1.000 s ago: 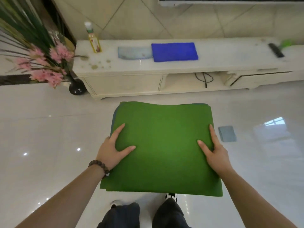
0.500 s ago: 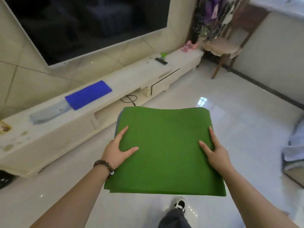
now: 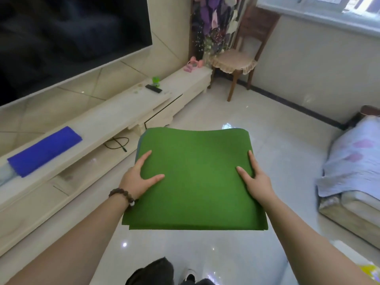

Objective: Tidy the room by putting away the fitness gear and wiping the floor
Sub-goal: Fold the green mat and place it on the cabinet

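No readable writing or brand shows anywhere. At far left one folded bright-blue cloth (image 3: 44, 151) lies on the long cream stone-topped table (image 3: 115, 118), beneath the dark wall screen (image 3: 67, 38); farther along the table sit one black remote control (image 3: 153, 88) and one small green object (image 3: 155, 80) (too small to identify), with a pink item (image 3: 192, 65) at its end. One black cable (image 3: 117, 143) loops on the table's lower shelf. The left hand (image 3: 137, 177), a dark bead bracelet (image 3: 121, 196) on its wrist, grips the left edge of the folded green felt-like exercise mat (image 3: 195, 179), thumb on top, the other fingers hidden underneath. The mat is held flat, mid-air above the glossy white tiled floor (image 3: 283, 153); a grey layer peeks out at its left edge. The right hand (image 3: 256, 178) grips the right edge likewise. One wooden chair (image 3: 236, 60) stands behind; a lilac-covered bed (image 3: 353, 161) is cut off at right.
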Motion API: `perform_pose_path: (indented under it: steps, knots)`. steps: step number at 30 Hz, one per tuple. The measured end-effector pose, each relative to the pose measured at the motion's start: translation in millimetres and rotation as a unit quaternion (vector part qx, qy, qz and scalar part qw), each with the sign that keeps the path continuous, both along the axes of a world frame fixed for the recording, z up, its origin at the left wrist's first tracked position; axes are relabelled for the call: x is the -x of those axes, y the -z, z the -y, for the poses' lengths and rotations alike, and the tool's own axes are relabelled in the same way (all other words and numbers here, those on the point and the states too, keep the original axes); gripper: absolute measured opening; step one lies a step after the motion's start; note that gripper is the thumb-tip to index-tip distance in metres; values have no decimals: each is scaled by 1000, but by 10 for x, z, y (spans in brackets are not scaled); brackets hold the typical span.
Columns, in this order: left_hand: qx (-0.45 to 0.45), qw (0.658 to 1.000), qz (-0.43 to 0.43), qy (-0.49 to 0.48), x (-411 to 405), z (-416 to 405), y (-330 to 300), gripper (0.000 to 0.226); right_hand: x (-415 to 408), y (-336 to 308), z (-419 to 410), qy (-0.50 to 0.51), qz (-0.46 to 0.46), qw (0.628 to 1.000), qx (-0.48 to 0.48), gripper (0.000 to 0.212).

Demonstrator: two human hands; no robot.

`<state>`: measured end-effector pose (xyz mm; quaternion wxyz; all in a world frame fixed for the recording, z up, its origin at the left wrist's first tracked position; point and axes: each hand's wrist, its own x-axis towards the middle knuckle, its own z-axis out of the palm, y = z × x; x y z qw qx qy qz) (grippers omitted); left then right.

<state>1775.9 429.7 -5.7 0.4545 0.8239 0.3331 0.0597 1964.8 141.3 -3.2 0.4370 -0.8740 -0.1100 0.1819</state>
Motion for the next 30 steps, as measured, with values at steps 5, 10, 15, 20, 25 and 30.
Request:
perform_pose_path:
  steps: [5, 10, 15, 20, 25, 30]
  knots:
    - [-17, 999, 2, 31, -820, -91, -28, 90, -664, 10, 18, 31, 10, 999, -4, 68]
    - [-25, 999, 3, 45, -1694, -287, 98, 90, -1479, 65, -140, 45, 22, 999, 10, 68]
    - [-17, 1000, 11, 24, -2666, -661, 253, 89, -2527, 147, -598, 38, 25, 999, 23, 68]
    - [24, 1000, 13, -12, -3615, -1148, 321, 89, -3624, 105, -1160, 14, 19, 999, 37, 68]
    - [37, 999, 13, -8, -4513, -1505, 257, 89, -4498, 56, -1528, 24, 16, 999, 35, 67]
    - [19, 1000, 3, -8, -5261, -1803, 245, 90, -5250, 65, -1811, 24, 1, 999, 23, 67]
